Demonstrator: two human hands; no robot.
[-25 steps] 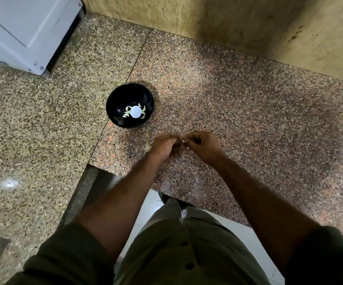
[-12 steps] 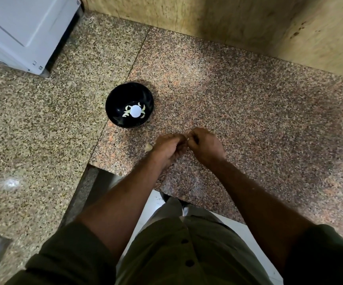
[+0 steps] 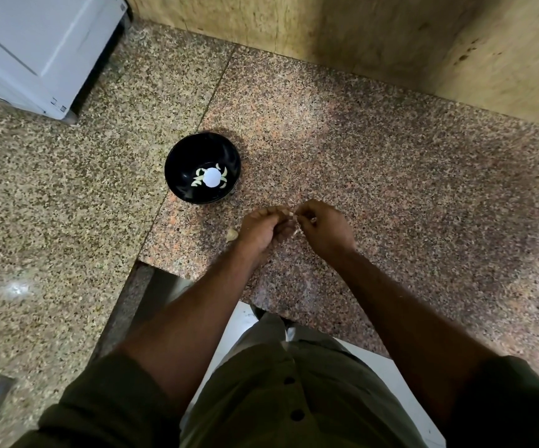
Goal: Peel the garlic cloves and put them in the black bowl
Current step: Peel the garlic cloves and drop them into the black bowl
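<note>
A: Obs. Left hand (image 3: 263,226) and right hand (image 3: 321,226) meet fingertip to fingertip, both curled and pinching one clove (image 3: 295,228); only a pale sliver of it shows between them.

B: Bowl (image 3: 202,168)?

A: Up and to the left of the grip, apart from it. Several peeled cloves lie in its bottom. Another garlic piece (image 3: 232,234) sits on the counter (image 3: 391,189) just beside the left wrist.

B: Handling estimate?

A: Light, firm, small. Skin likely papery and prone to tear; bared flesh probably a bit tacky. Best held at the two ends, stripping skin from the tip. How much skin remains: cannot tell, fingers hide it.
</note>
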